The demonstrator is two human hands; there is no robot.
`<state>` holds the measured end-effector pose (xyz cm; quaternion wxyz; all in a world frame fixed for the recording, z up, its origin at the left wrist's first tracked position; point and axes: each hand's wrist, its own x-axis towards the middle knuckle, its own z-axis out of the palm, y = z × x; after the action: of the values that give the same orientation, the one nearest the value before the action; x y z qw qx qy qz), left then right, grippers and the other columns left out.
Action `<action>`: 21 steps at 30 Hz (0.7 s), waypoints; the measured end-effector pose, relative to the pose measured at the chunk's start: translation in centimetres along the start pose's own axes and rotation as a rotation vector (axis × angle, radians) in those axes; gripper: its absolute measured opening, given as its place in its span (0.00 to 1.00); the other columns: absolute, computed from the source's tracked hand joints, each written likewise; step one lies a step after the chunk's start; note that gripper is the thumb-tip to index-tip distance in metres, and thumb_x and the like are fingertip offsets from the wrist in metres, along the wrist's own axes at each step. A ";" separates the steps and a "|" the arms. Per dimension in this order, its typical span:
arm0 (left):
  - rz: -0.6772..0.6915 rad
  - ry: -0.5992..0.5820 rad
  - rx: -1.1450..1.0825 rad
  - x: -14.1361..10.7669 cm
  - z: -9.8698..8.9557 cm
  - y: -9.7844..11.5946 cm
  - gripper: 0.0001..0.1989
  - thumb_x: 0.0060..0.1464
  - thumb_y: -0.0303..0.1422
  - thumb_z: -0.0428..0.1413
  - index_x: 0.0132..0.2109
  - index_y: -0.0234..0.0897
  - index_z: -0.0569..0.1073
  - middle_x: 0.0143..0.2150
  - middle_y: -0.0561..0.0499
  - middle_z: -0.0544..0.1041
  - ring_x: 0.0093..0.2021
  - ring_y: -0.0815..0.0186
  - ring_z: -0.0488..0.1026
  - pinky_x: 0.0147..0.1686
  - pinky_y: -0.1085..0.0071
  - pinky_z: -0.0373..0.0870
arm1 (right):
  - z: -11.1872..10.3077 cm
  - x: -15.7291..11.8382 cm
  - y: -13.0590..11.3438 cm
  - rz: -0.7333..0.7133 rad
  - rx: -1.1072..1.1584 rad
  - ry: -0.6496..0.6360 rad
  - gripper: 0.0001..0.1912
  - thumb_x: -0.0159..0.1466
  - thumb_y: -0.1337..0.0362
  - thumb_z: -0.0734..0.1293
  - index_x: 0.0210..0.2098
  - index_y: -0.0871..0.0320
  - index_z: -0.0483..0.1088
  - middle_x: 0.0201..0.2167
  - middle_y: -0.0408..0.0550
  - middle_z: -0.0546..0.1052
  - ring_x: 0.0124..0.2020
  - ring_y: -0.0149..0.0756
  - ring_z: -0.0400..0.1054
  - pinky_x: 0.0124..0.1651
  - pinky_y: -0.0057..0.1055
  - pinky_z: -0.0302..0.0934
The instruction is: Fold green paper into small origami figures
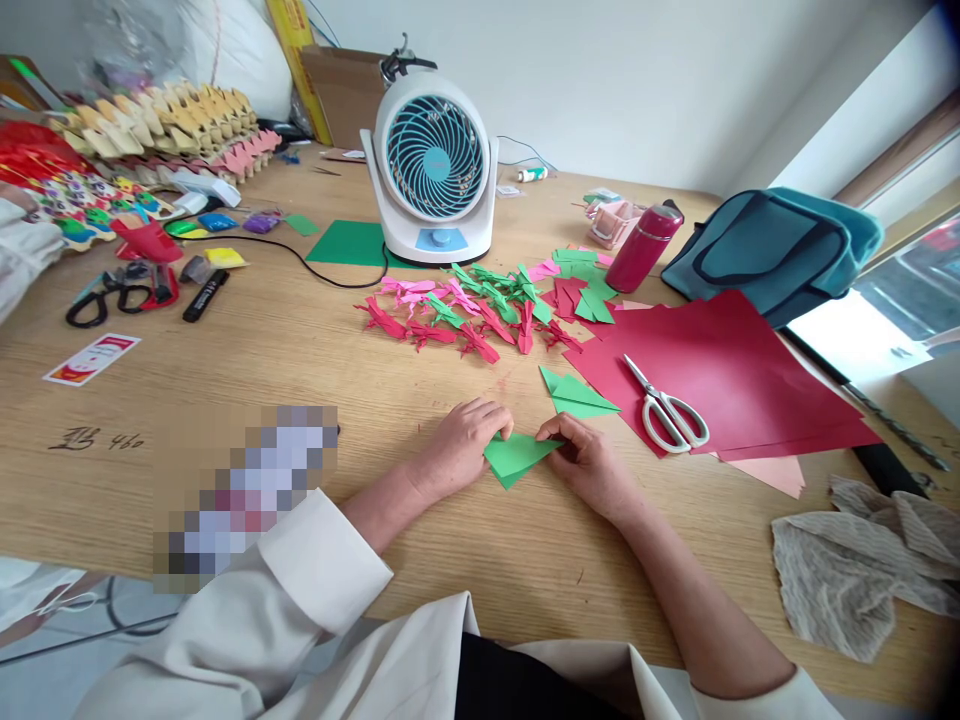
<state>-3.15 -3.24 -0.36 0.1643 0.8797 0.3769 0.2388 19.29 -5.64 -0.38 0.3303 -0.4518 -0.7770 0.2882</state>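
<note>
A green sheet of paper [517, 458], folded to a triangle with its point toward me, is held just above the table between my two hands. My left hand [469, 445] pinches its left corner, fingers closed. At the right corner my right hand [589, 460] grips it between thumb and curled fingers. Just beyond lies another folded green paper [577, 395]. White-handled scissors [671, 415] rest to the right on large red paper sheets [720, 370]. Further back sit several folded paper figures [480, 310] in green, pink and red.
A white fan [435, 160] stands at the back middle. To the right are a red bottle [643, 245], a teal bag [772, 250] and a crumpled cloth [847, 570]. At left lie a black marker [205, 295], black-handled scissors [109, 300] and a printed card [92, 359].
</note>
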 end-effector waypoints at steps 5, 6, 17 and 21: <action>-0.004 -0.018 -0.005 0.0 -0.3 0.1 0.11 0.48 0.17 0.51 0.36 0.38 0.66 0.37 0.51 0.72 0.41 0.63 0.67 0.40 0.67 0.62 | -0.1 0.0 -0.1 -0.006 -0.024 -0.033 0.18 0.54 0.80 0.58 0.38 0.56 0.68 0.34 0.43 0.70 0.30 0.30 0.63 0.33 0.27 0.56; -0.004 -0.022 -0.001 0.1 -0.3 0.1 0.11 0.49 0.18 0.51 0.36 0.38 0.67 0.37 0.51 0.72 0.41 0.62 0.67 0.41 0.67 0.63 | -0.2 0.0 -0.2 -0.004 -0.027 -0.037 0.18 0.54 0.80 0.58 0.38 0.56 0.68 0.34 0.43 0.70 0.30 0.30 0.63 0.34 0.27 0.56; 0.004 -0.050 0.091 0.0 -0.5 0.5 0.07 0.55 0.23 0.56 0.39 0.37 0.73 0.41 0.48 0.71 0.45 0.61 0.67 0.45 0.65 0.65 | -0.2 0.0 -0.5 -0.025 -0.057 -0.088 0.17 0.55 0.81 0.60 0.36 0.56 0.68 0.36 0.45 0.71 0.35 0.33 0.66 0.38 0.29 0.58; 0.021 -0.063 0.137 -0.1 -0.4 0.5 0.06 0.55 0.23 0.56 0.40 0.37 0.74 0.41 0.48 0.72 0.44 0.61 0.67 0.44 0.65 0.65 | -0.3 0.0 -0.6 -0.043 -0.087 -0.110 0.15 0.57 0.80 0.61 0.36 0.56 0.69 0.37 0.46 0.71 0.38 0.34 0.66 0.40 0.30 0.59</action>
<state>-3.14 -3.57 0.17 0.1132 0.8998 0.3779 0.1864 19.23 -5.81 0.29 0.2733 -0.4322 -0.8154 0.2715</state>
